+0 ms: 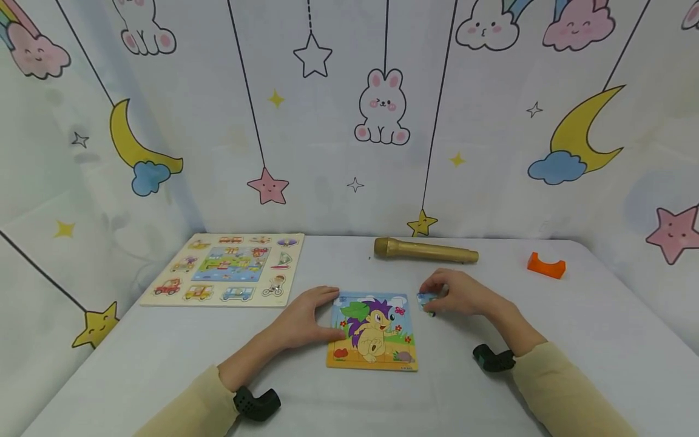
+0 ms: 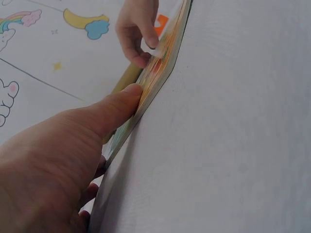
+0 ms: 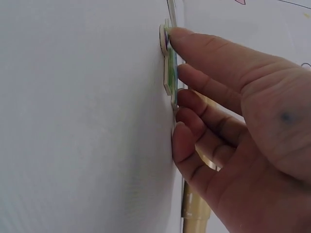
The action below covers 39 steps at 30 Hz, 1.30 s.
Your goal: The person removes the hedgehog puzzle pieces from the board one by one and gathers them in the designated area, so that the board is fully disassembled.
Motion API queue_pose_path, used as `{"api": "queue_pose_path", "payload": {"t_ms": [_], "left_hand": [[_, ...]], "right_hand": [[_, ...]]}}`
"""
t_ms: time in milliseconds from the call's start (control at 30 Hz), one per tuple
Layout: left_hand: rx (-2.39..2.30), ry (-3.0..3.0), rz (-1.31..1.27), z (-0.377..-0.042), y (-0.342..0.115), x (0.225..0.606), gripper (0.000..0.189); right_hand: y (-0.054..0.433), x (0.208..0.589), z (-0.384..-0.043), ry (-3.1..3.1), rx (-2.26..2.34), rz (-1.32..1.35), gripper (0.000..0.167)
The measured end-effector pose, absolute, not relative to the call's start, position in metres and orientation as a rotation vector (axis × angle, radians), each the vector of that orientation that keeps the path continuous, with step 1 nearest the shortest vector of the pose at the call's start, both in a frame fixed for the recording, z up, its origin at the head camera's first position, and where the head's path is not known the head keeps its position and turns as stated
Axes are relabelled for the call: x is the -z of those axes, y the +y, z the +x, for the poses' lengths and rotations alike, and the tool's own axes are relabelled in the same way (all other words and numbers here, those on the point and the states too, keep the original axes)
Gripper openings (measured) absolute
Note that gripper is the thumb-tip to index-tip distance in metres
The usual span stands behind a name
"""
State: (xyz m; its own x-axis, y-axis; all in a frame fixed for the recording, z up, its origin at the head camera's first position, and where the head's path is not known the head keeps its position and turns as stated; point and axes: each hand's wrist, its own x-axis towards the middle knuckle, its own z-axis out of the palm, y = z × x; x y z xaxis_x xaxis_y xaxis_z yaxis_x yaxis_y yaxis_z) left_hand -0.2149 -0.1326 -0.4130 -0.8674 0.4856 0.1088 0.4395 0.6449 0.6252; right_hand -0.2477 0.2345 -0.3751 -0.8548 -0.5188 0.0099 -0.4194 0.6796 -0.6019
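Note:
A square jigsaw puzzle (image 1: 377, 331) with a cartoon hedgehog lies flat in the middle of the white table. At its left side is my left hand (image 1: 303, 318), thumb (image 2: 124, 99) resting on the puzzle's edge and the other fingers spread toward the upper left corner. Just right of the puzzle, my right hand (image 1: 455, 293) pinches a small blue and green puzzle piece (image 1: 426, 299) between thumb and fingers. The right wrist view shows the piece (image 3: 170, 73) edge-on close to the tabletop, its rounded knob by the thumb tip.
Back left lies a larger picture board (image 1: 182, 297) with vehicle shapes round a central scene. A gold microphone (image 1: 426, 250) lies behind the hands, and an orange curved block (image 1: 546, 266) sits at the right. A printed cloth (image 1: 327, 133) hangs behind the table.

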Motion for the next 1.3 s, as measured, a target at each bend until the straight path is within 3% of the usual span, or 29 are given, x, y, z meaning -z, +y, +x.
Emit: {"api": "queue_pose_path", "payload": {"t_ms": [267, 700, 1300], "left_hand": [[-1.013, 2.788, 0.777, -0.213, -0.134, 0.413, 0.088], [-1.057, 2.770, 0.788, -0.215, -0.136, 0.412, 0.088], [-1.042, 2.780, 0.816, -0.216, -0.134, 0.415, 0.088]], "right_hand": [[0.222, 0.369, -0.245, 2.750, 0.967, -0.825, 0.037], [0.144, 0.362, -0.243, 2.617, 0.940, -0.889, 0.047], [0.135, 0.372, -0.235, 2.654, 0.784, -0.815, 0.047]]}}
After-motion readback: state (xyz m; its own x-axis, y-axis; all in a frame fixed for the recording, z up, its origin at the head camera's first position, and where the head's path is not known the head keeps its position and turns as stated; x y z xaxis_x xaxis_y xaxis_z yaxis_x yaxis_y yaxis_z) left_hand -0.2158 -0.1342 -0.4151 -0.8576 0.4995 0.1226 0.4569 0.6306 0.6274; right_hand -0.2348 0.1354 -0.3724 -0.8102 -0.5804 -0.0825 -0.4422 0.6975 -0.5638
